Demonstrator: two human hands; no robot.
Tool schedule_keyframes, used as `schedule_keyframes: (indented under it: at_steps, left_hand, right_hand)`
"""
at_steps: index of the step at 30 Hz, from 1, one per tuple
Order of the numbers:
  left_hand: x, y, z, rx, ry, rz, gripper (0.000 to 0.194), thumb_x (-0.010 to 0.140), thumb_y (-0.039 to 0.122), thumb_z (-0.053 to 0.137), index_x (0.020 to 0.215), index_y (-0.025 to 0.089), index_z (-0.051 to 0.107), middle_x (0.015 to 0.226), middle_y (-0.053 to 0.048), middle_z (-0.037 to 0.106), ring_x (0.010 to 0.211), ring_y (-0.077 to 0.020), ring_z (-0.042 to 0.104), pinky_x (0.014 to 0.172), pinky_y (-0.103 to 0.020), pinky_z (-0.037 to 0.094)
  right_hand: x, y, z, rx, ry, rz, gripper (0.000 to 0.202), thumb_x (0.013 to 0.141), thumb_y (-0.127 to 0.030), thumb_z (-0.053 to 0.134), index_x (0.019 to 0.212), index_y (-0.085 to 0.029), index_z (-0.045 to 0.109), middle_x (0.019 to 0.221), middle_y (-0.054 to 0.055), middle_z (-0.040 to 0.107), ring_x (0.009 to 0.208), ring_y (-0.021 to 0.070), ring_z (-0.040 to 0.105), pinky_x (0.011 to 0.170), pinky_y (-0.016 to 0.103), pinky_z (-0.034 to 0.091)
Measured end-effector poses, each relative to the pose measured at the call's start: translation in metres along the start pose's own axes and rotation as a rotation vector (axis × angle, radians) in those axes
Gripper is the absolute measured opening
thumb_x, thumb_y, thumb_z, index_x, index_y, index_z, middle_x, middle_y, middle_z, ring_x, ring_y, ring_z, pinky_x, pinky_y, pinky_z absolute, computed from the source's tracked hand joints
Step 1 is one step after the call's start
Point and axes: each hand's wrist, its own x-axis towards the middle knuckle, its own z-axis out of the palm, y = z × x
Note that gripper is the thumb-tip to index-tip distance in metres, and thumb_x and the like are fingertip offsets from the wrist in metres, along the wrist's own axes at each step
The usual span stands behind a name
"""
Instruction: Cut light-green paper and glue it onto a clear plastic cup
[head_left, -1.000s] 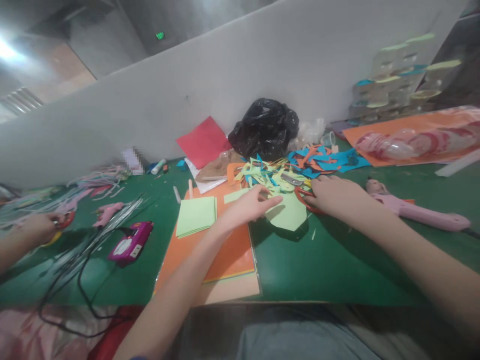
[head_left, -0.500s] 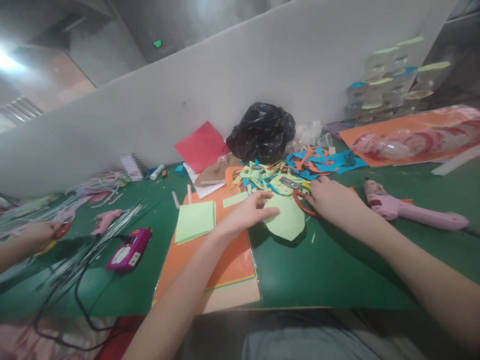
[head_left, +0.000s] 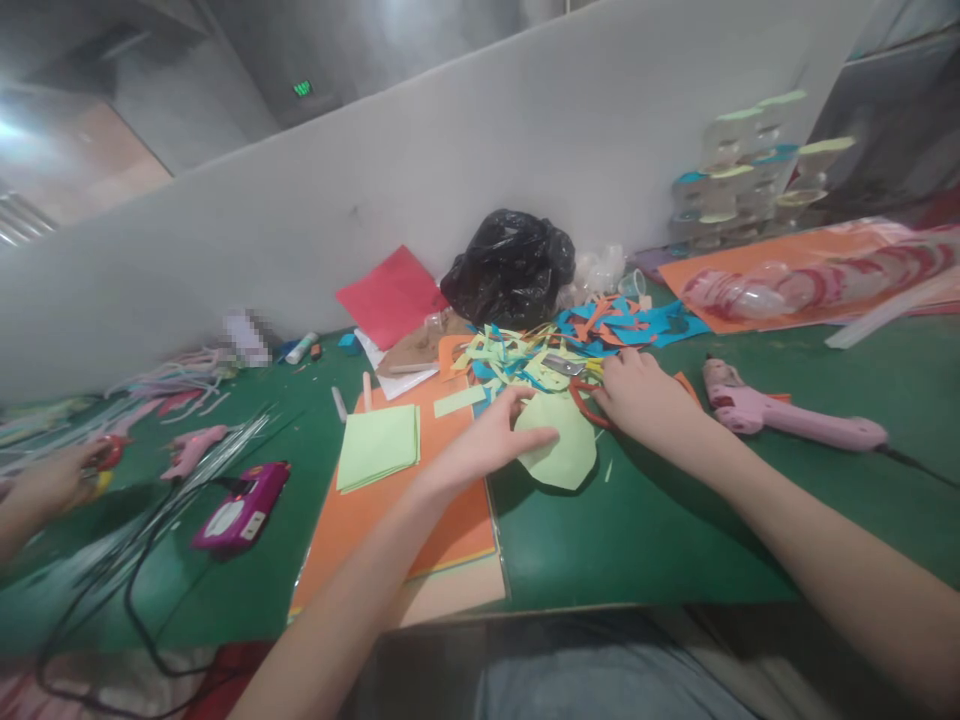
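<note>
Left hand: the left hand [head_left: 484, 440] lies palm down, fingers loosely spread and not closed on anything; its fingertips rest on the near-left edge of the green cut-out [head_left: 559, 452].
Right hand: the right hand [head_left: 637, 395] lies curled over the handle loop of the red scissors [head_left: 586, 402]; whether the fingers pass through the loop cannot be told.
Green cut-out: a pale green, many-sided paper shape, flat on the green table [head_left: 675, 540], between the two hands and just beside the scissors.
Scissors: red handles showing at the right hand, blade end pointing into the scrap pile [head_left: 540, 360].
Scrap pile: loose green, blue and orange paper offcuts, directly behind the cut-out.
Orange sheets: a stack of orange sheets [head_left: 405, 520] under the left forearm, with a folded green paper [head_left: 379, 447] lying on its far-left corner.
Glue gun, right: a pink glue gun [head_left: 780, 415] flat on the table, just right of the right hand.
Black bag: a black bag [head_left: 510, 265] against the white partition, behind the scraps, with a red sheet [head_left: 390, 295] propped to its left.
Far left: another person's hand [head_left: 49, 480] at the table edge; nearby a magenta device [head_left: 240, 505] with a black cable.
</note>
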Motion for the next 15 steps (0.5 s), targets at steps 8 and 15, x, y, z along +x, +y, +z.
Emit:
schedule_keyframes:
  at_steps: [8, 15]
  left_hand:
    - [-0.006, 0.005, 0.001, 0.096, -0.061, 0.021, 0.066, 0.080, 0.055, 0.070, 0.133, 0.023, 0.046, 0.131, -0.012, 0.061, 0.119, -0.0291, 0.059, 0.101, -0.043, 0.046]
    - [-0.011, 0.008, -0.007, 0.021, 0.037, 0.025, 0.065, 0.077, 0.053, 0.075, 0.131, 0.024, 0.056, 0.139, -0.013, 0.060, 0.131, -0.0346, 0.053, 0.108, -0.045, 0.042]
  right_hand:
    - [-0.002, -0.002, 0.002, 0.024, 0.028, -0.027, 0.029, 0.098, -0.015, 0.044, 0.115, 0.000, 0.061, 0.117, 0.026, 0.058, 0.108, 0.0341, 0.058, 0.083, 0.036, 0.046]
    - [-0.005, -0.004, 0.004, 0.112, 0.093, -0.021, 0.030, 0.094, -0.009, 0.042, 0.115, 0.002, 0.060, 0.114, 0.028, 0.057, 0.103, 0.0356, 0.059, 0.084, 0.040, 0.045]
